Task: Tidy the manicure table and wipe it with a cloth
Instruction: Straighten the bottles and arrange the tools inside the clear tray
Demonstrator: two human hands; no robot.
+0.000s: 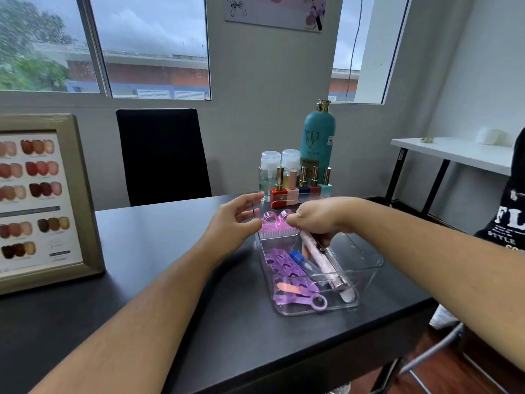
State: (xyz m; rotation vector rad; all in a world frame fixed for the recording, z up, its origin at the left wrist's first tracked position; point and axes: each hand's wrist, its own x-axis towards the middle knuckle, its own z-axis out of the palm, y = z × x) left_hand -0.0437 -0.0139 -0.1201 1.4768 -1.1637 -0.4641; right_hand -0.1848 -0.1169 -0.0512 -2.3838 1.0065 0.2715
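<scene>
A clear plastic tray [369, 263] sits on the black manicure table [159, 251]. It holds a pink nail brush [277, 226], purple toe separators [279, 261], a blue-capped tube [297, 256] and a pink marbled pen-shaped tool [326, 265]. My right hand [316, 218] is closed over the upper end of the marbled tool, fingertips touching the brush. My left hand [234, 221] hovers at the tray's far left corner with fingers apart and the thumb by the brush. No cloth is in view.
Behind the tray stand nail polish bottles [295, 186], two clear pump bottles [270, 164] and a tall teal bottle [318, 137]. A framed nail colour chart [42, 200] stands at the left. A black chair [162, 155] faces me. At the right are a white side table [454, 155] and a person in black [508, 214].
</scene>
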